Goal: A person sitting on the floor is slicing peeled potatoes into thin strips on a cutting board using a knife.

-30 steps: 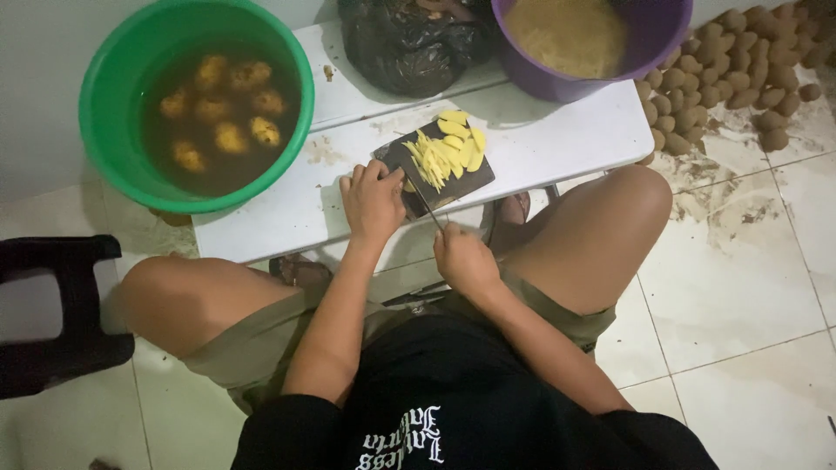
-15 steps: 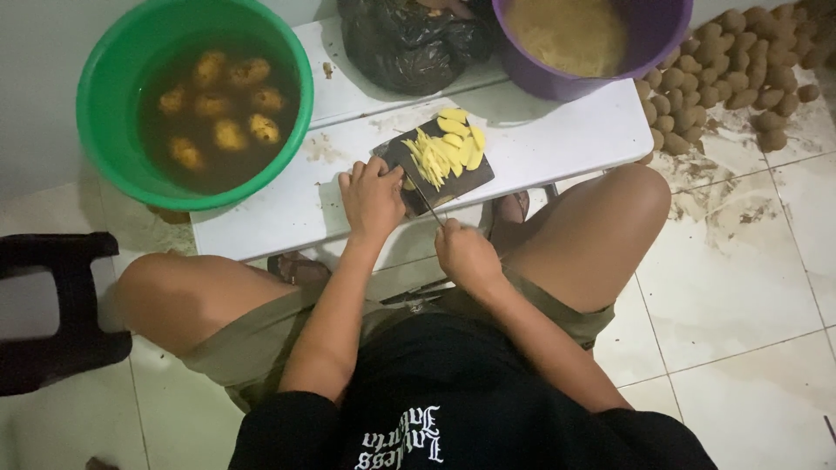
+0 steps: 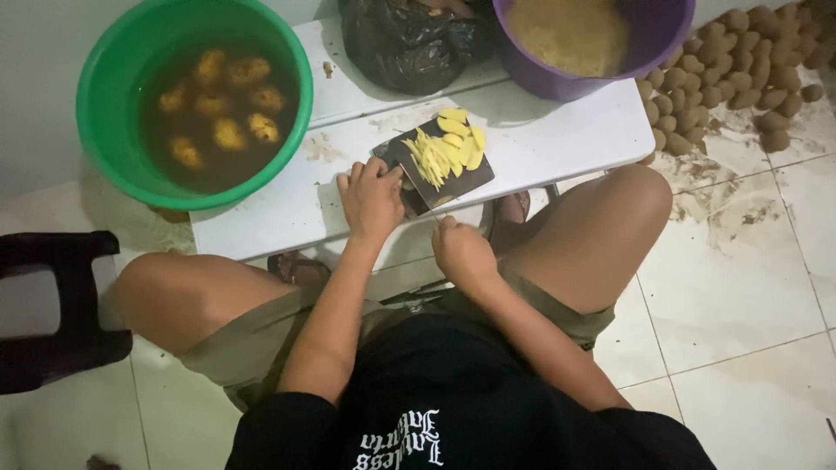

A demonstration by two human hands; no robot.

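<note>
Two hands are at work by the near edge of the white bench (image 3: pixel 557 130). The left hand (image 3: pixel 373 198) is pressed down on a small yellow piece, mostly hidden, on the dark cutting board (image 3: pixel 475 178). The right hand (image 3: pixel 463 252) is clenched round a knife (image 3: pixel 424 202), its thin blade laid across the board. Fingertips are best kept curled back from the edge. Pale, thin potato slices (image 3: pixel 446 150) are heaped further along the board. A glossy green basin (image 3: pixel 96 78) of murky water is set at the left corner.
</note>
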